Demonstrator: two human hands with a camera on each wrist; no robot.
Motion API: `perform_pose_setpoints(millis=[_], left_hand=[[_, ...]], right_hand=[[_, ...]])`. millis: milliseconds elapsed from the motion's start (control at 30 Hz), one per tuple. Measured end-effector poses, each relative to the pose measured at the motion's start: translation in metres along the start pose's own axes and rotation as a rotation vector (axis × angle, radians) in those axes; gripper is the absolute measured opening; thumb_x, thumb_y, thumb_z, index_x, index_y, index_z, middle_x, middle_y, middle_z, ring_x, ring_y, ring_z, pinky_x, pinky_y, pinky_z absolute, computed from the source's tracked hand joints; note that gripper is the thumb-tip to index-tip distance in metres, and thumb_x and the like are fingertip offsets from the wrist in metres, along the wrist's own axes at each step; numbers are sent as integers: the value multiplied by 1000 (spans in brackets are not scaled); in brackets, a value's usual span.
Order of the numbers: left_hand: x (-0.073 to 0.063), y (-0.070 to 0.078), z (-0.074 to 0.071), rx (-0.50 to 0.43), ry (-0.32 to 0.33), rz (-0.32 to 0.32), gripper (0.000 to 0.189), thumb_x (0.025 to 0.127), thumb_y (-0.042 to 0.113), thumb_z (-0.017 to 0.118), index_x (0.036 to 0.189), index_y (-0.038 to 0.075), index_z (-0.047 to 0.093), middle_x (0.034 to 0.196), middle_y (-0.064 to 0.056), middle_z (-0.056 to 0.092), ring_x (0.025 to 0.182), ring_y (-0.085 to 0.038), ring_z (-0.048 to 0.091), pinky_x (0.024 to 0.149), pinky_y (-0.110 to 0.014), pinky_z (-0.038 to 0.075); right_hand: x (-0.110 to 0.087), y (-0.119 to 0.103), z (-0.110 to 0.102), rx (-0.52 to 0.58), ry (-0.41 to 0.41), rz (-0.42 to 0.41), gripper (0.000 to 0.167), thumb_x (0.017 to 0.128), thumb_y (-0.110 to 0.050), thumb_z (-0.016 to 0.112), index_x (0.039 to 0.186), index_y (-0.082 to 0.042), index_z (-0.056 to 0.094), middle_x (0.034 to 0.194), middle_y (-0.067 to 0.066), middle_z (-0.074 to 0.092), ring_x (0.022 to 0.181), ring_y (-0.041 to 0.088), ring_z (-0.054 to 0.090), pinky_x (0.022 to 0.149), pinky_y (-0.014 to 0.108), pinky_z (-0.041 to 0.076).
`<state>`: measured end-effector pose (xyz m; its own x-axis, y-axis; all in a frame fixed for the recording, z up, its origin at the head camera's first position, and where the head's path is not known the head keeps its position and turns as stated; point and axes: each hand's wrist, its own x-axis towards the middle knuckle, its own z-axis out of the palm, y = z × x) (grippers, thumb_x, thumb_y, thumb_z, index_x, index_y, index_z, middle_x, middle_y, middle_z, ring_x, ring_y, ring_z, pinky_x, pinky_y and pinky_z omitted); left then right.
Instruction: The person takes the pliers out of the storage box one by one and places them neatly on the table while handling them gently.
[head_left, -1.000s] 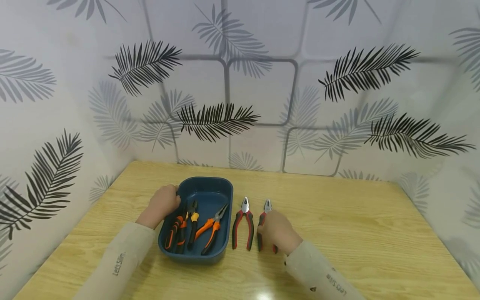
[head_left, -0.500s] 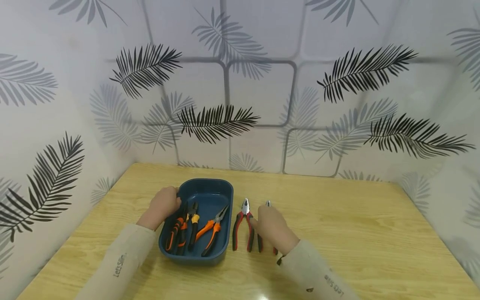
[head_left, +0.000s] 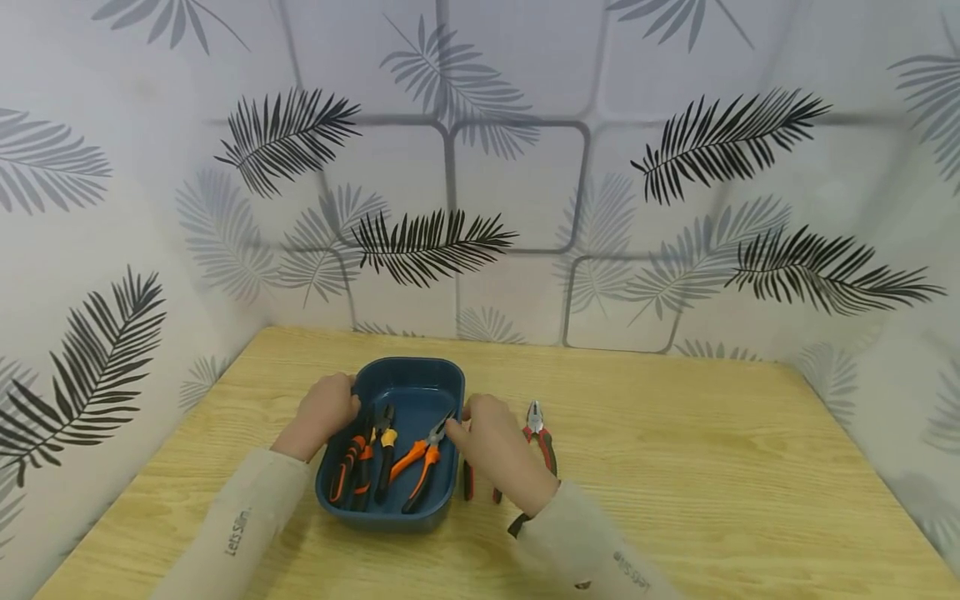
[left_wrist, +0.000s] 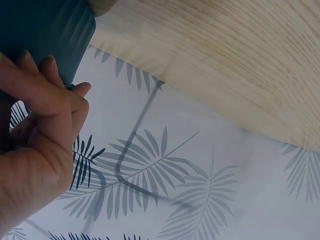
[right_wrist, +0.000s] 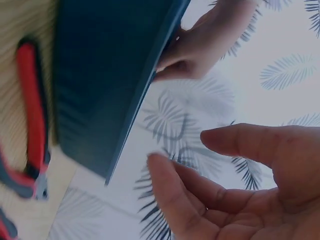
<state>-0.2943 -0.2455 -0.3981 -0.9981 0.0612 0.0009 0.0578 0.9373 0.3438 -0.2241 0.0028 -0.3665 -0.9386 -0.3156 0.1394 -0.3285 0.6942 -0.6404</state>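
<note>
My left hand grips the left rim of a dark blue plastic bin; in the left wrist view its fingers bend against the bin's wall. Inside lie orange-and-black long-nose pliers, yellow-and-black pliers and orange-and-black handled tools along the left side. Over the bin's right rim hovers my right hand, thumb and fingers apart with nothing between them in the right wrist view. Beneath it, red-and-black pliers are mostly hidden. A second red-and-black pair lies just right, partly covered by the hand.
The bin stands on a light wood-grain table. Behind it rises a wall with a leaf pattern, and another such wall closes off the left side.
My right hand has moved left, from the right-hand red-and-black pliers across the other pair to the bin's right rim. The left hand and the bin have stayed in place.
</note>
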Motion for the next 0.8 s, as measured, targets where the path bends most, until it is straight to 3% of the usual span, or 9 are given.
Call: perform_pose_setpoints(millis=[133,233,400,533,667,767,800], left_hand=[[0,0,-1,13,4,0,44,86,3,51,126,-15,54,119,-32,59,65,-25,54,56,-33,46],[-1,0,0,10,6,0,43,87,3,51,126,-16,54,119,-32,59,65,-25,55,56,-34,46],[-2,2,-1,4,12,6,43,86,2,52,125,-16,54,117,-32,60,63,-24,55,54,-33,46],[-3,2,-1,1,21,8,43,86,2,53,125,-16,54,108,-30,64,57,-22,51,51,-31,42],[-5,1,-1,3,30,23,43,86,1,52,125,-16,54,105,-30,64,55,-20,48,51,-29,39],[-5,1,0,6,35,34,42,86,1,52,124,-17,54,107,-32,63,55,-20,49,51,-30,41],[-5,0,0,6,36,35,42,86,1,52,124,-17,54,106,-32,64,54,-21,50,51,-30,41]], right_hand=[[4,-9,10,62,-60,8,26,94,-16,59,103,8,64,64,4,58,48,11,49,49,23,41],[6,-14,18,102,-106,23,31,95,-17,59,112,7,62,64,2,57,50,11,49,52,24,42],[7,-23,32,185,-169,6,38,94,-21,60,121,6,61,91,8,64,74,18,61,66,31,50],[8,-30,45,309,-284,-4,44,95,-25,59,127,5,57,111,10,65,97,22,63,79,32,52],[9,-37,60,489,-389,56,49,96,-25,57,134,5,52,129,16,59,116,28,57,91,40,49],[8,-44,69,578,-422,126,52,96,-25,57,137,6,48,137,18,52,126,33,48,96,46,45],[8,-45,72,589,-431,145,50,96,-25,57,134,7,50,126,16,58,114,31,56,88,43,49]])
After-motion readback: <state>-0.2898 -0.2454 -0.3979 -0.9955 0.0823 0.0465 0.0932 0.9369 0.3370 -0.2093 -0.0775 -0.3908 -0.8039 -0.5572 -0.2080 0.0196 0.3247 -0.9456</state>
